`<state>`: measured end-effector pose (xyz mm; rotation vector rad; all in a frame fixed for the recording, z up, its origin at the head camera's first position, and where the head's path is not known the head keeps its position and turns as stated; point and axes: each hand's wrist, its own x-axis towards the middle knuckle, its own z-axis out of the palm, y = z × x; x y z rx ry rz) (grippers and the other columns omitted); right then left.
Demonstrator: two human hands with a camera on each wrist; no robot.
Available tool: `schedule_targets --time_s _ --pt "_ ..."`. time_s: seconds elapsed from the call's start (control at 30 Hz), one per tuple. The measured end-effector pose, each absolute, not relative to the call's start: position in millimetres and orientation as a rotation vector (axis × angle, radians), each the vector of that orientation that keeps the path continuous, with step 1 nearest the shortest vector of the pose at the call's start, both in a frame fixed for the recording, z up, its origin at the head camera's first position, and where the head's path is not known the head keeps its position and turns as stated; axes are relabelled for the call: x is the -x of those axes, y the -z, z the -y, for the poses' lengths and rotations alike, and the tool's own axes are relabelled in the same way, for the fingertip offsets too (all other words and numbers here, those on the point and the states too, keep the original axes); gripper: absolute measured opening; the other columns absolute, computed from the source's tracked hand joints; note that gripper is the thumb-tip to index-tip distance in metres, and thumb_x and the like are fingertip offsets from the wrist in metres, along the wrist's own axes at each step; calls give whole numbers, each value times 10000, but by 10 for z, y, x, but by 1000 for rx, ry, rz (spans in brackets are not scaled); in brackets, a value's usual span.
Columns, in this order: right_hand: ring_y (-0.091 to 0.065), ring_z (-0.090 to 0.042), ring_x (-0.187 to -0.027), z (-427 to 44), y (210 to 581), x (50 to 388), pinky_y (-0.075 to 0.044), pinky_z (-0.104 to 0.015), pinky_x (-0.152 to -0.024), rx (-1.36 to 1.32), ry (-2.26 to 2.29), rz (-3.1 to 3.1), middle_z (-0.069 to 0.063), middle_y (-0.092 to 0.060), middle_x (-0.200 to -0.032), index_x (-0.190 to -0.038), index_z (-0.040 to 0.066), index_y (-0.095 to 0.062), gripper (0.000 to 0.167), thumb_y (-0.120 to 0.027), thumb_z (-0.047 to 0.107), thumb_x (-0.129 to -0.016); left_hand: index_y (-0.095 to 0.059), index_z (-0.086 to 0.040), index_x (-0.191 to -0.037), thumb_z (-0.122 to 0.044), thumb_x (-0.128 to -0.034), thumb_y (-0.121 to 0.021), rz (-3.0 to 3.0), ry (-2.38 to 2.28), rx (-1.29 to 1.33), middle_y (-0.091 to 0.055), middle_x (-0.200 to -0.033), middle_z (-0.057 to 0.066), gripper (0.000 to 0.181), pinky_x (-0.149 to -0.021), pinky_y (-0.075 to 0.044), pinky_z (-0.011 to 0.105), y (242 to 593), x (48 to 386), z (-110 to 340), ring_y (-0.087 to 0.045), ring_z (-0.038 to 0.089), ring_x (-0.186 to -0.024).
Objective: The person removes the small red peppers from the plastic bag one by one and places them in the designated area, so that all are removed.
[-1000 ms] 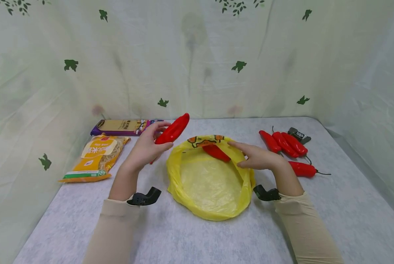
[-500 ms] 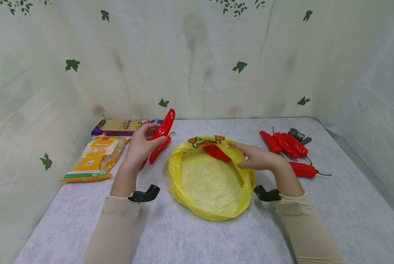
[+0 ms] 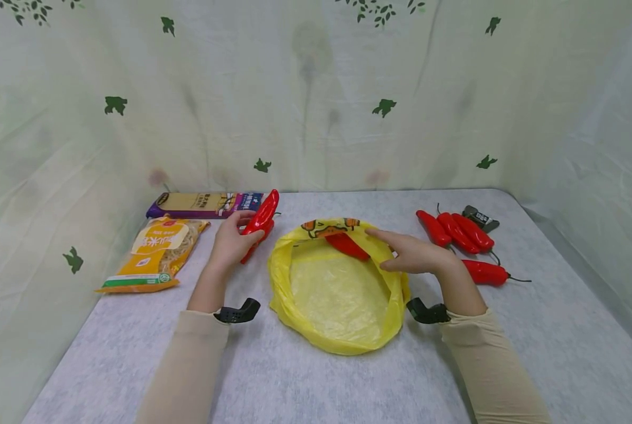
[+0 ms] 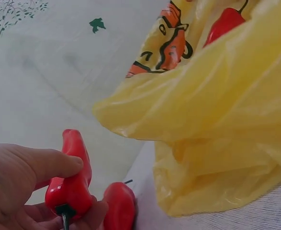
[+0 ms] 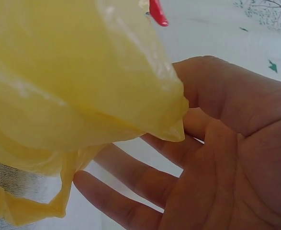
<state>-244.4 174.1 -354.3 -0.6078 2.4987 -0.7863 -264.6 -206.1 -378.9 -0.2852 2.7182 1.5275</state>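
My left hand [image 3: 231, 238] grips a glossy red chili pepper [image 3: 267, 207] between thumb and fingers, just left of the yellow plastic bag [image 3: 337, 344]. In the left wrist view the thumb lies along the held pepper, stem toward the camera. A second red pepper [image 4: 118, 206] is just beyond the fingers, low over the table. My right hand [image 3: 419, 253] is at the bag's right rim, thumb and forefinger spread apart, fingers mostly straight. The right wrist view shows bag film hiding the thumb tip. Inside the bag lies another red pepper [image 3: 348, 244].
Several red peppers [image 3: 461, 232] lie at the right, beside a small black packet [image 3: 480, 218]. An orange food bag [image 3: 154, 253] and a long purple-and-tan package [image 3: 199, 204] lie at the left. A patterned curtain [image 3: 305, 106] stands behind the table [image 3: 316, 388].
My left hand first carried its pepper left, away from the bag opening, then lowered it toward the second pepper on the table. The right hand and bag have stayed put.
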Motion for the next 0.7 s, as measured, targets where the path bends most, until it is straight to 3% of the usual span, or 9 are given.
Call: schedule_targets --time_s 0.3,0.7 --pt "-304 -365 -1491 -1737 3535 2445 -364 -588 -1159 603 788 -2495 -110 -255 -1660 -1599 186 -241 774 -631 158 -932 -450 -209 -1479 -198 -911 -700 -2710 -1445 249 -456 -1508 116 621 -1012 -542 470 3884 2674 2016 -479 330 -1267" --pt "-288 -361 -1504 -1739 3547 2446 -337 -590 -1175 615 779 -2504 -103 -254 -1662 -1599 177 -241 772 -631 162 -933 -496 -173 -1440 -280 -904 -718 -2757 -1366 165 -521 -1446 109 591 -1080 -491 484 3962 2662 1900 -479 307 -1300"
